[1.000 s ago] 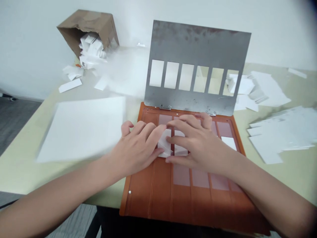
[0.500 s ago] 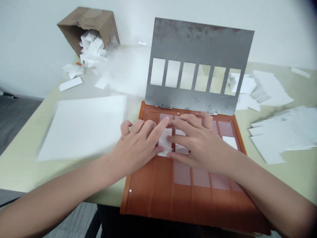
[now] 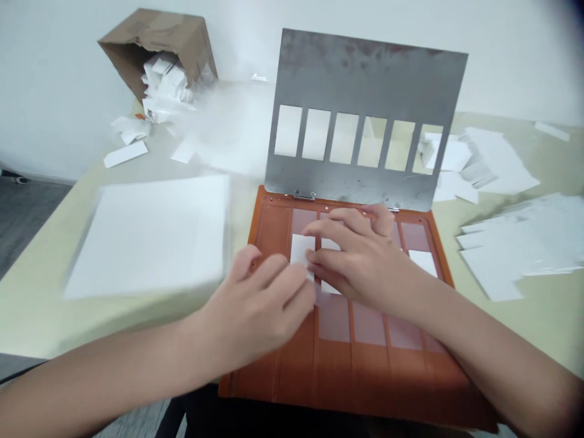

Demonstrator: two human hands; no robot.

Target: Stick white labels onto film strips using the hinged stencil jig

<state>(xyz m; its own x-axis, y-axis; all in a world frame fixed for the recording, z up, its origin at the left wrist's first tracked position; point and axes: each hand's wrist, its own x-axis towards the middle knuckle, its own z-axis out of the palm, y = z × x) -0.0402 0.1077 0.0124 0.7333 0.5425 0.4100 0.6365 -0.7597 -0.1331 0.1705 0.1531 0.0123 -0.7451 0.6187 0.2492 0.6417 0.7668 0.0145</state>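
From the head camera, the orange tray (image 3: 274,228) overhangs the near edge of the desk (image 3: 41,316), with a hinged steel stencil plate (image 3: 365,79) standing open along the tray's far edge, six rectangular windows cut through it. Two white paper slips (image 3: 301,249) lie side by side in the upper row of pale recesses, near the tray's middle, and a third slip (image 3: 423,261) lies toward its right edge. The right hand (image 3: 365,261) is open, its fingertips (image 3: 314,255) resting across both middle slips, pressing rather than gripping. The left hand (image 3: 255,310) is curled and blurred just below the left slip; it looks empty, though I cannot tell for certain. Light, even finger pressure seems best for keeping each slip square in its recess. A stack of white sheets (image 3: 150,237) lies left of the tray, a loose pile of white slips (image 3: 515,243) to its right, and a tipped cardboard box (image 3: 155,36) spills paper scraps (image 3: 164,85) near the desk's far left corner.
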